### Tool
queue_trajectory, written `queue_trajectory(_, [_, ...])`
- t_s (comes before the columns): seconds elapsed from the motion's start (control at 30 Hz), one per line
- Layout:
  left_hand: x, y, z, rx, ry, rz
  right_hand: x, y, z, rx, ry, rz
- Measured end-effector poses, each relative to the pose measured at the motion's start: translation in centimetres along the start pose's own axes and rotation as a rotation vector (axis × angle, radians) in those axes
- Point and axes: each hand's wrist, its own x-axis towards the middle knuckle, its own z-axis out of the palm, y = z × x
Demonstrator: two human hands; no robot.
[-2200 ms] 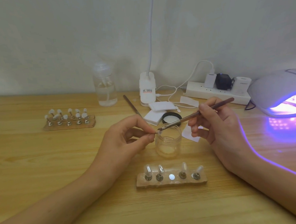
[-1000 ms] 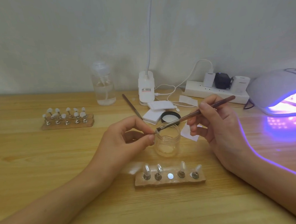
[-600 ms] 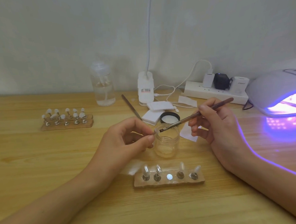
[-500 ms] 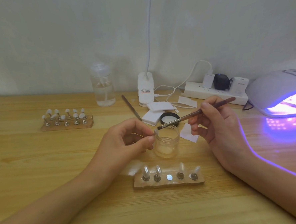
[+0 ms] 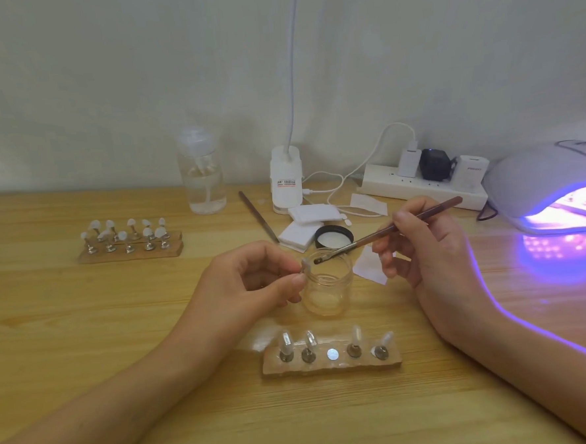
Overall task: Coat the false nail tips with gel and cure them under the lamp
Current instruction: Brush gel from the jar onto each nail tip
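- Tips (image 5: 286, 342) stand on four pegs of the near holder (image 5: 331, 365) on the tabletop (image 5: 86, 337).
- Left hand (image 5: 251, 286) pinches one tip (image 5: 305, 265) at the rim of the jar (image 5: 326, 288).
- Right hand (image 5: 424, 255) grips a brush (image 5: 388, 231), bristles over the jar mouth, near that tip.
- Far right, the lamp (image 5: 539, 179) glows violet.

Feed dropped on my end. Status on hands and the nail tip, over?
Left hand pinches one nail tip beside the gel jar. Right hand holds brush, bristles over the jar mouth. Lamp lit; nothing in the way.
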Motion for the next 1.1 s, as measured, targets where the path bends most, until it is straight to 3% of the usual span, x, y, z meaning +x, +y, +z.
queue_trajectory(0.17, [-0.02,0.02,0.03,0.001,-0.002,-0.004,-0.08,-0.09,0.16,0.011,-0.071,-0.017])
queue_trajectory(0.3, [-0.05,0.08,0.03,0.002,-0.005,-0.006,-0.05,-0.07,-0.06,0.024,-0.015,-0.001])
queue_trajectory(0.43, [-0.12,0.16,0.05,0.009,-0.007,-0.009,-0.08,-0.24,0.23,0.036,-0.078,-0.006])
queue_trajectory(0.6, [-0.1,0.19,0.05,0.011,0.002,-0.007,0.0,-0.08,-0.07,0.003,-0.018,0.01])
queue_trajectory(0.73, [-0.09,0.15,0.04,0.011,0.006,-0.007,-0.06,-0.18,0.14,0.029,-0.085,-0.011])
queue_trajectory(0.9, [-0.03,0.12,0.07,0.012,0.005,-0.003,0.05,-0.03,-0.04,0.015,-0.016,0.01])
queue_trajectory(1.1, [0.02,0.0,0.09,-0.011,0.007,0.0,-0.14,-0.06,0.22,-0.027,-0.062,-0.017])
